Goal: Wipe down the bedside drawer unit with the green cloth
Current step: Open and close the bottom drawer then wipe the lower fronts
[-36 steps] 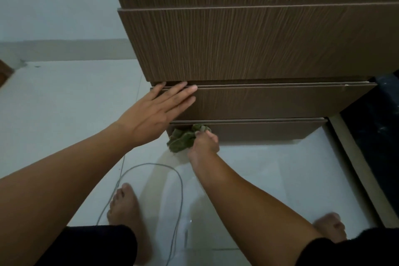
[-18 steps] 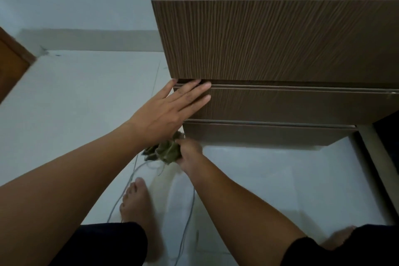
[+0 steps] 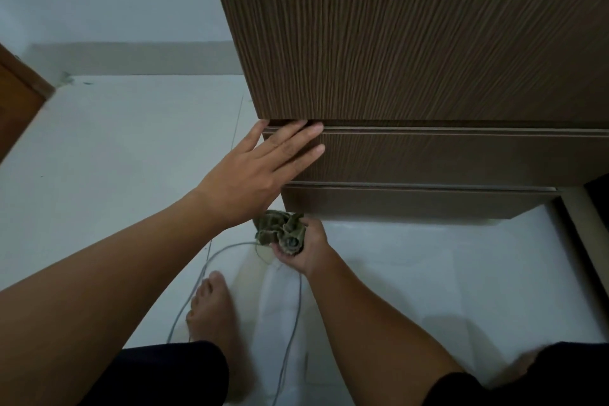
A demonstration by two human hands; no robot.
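Green cloth (image 3: pixel 280 232): crumpled into a tight wad with no clear long axis, its folds bulging toward the viewer and to the left; held low, just above the floor (image 3: pixel 428 273), near the bottom left corner of the bedside drawer unit (image 3: pixel 412 59); whether it touches the unit cannot be told. Right hand (image 3: pixel 304 249): grip curled round the wad from the right and beneath, fingertips mostly hidden by the cloth. Bedside drawer unit: dark wood grain, three drawer fronts showing, each with its long axis running left to right; the top and right side are cut off by the frame edge, and the lowest front sits in shadow. Left hand (image 3: pixel 260 171): grip spread flat, fingers straight and close together, pointing up and right, resting on the left end of the middle drawer front, fingertips reaching the dark gap beneath the large upper front. Floor: pale tile, carrying a thin grey cable (image 3: pixel 290 323) looping between the forearms, its ends out of sight. Bare left foot (image 3: pixel 212 310) beside the cable; dark clothing at the lower edge, cut off. Brown wooden edge (image 3: pixel 16 102) at far left, blurred, identity unclear.
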